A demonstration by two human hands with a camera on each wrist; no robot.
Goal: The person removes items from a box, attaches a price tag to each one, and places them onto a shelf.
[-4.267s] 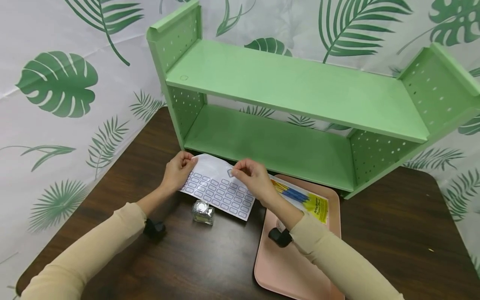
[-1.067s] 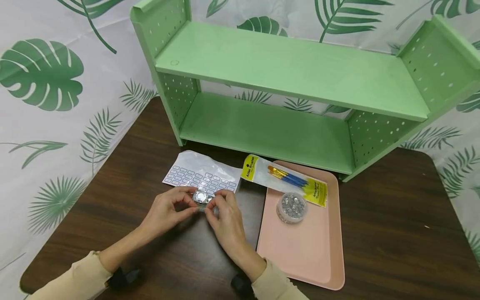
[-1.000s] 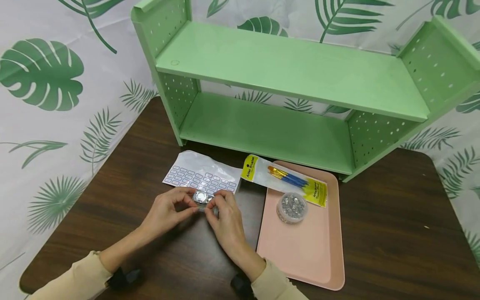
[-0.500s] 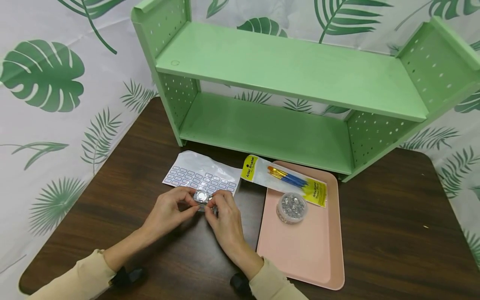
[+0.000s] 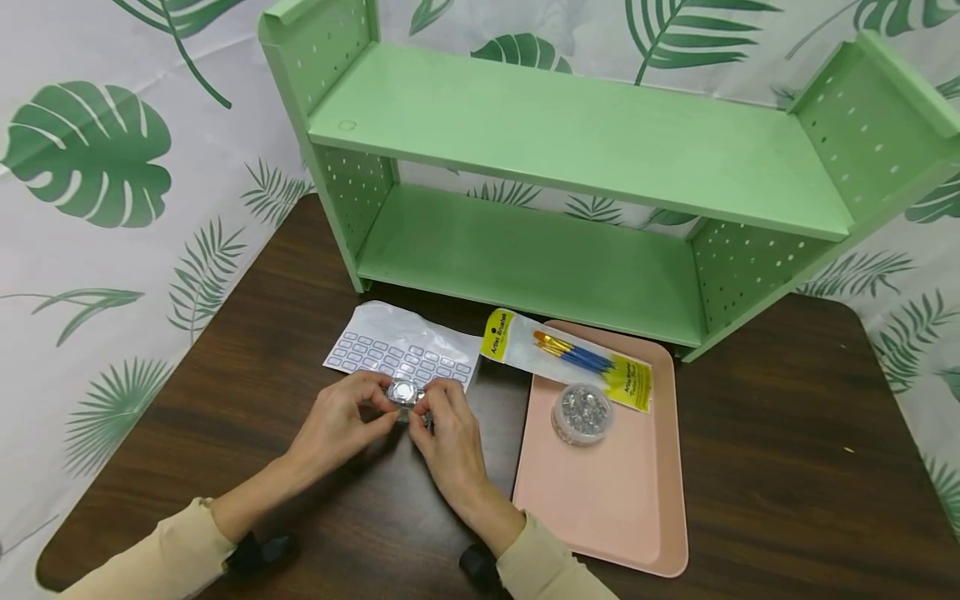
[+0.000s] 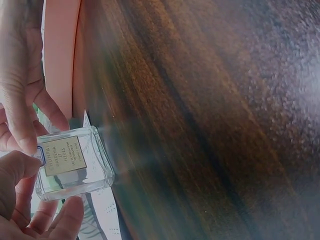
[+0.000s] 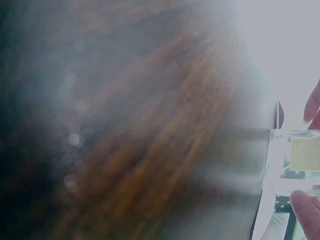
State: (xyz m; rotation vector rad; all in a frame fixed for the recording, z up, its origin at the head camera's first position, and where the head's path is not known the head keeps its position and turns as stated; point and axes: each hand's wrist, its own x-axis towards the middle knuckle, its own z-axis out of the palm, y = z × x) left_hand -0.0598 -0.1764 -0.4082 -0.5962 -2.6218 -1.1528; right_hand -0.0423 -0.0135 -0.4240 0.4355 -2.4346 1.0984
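Note:
Both hands hold a small, clear glass perfume bottle (image 5: 405, 392) with a silvery top, low over the table in front of the label sheet. My left hand (image 5: 337, 423) grips its left side between thumb and fingers. From the right, my right hand (image 5: 453, 446) pinches the bottle, thumb at the front. In the left wrist view a pale printed label (image 6: 65, 156) shows on the glass. Both thumbs meet at a small blue-bordered sticker (image 6: 41, 156) along that label's edge, partly covering it. The white label sheet (image 5: 401, 321) lies flat just behind the hands.
To the right is a pink tray (image 5: 592, 517) bearing a round clear tub (image 5: 583, 412) of silvery pieces. A packet of artist brushes (image 5: 573, 352) lies across its far end. Behind everything stands a green two-tier shelf (image 5: 525, 250) on the dark wooden table (image 5: 772, 433).
About four seconds ago the hands held the label sheet, a sticker in the right fingers, and the bottle stood on the table. Now the sheet is down and both hands hold the bottle.

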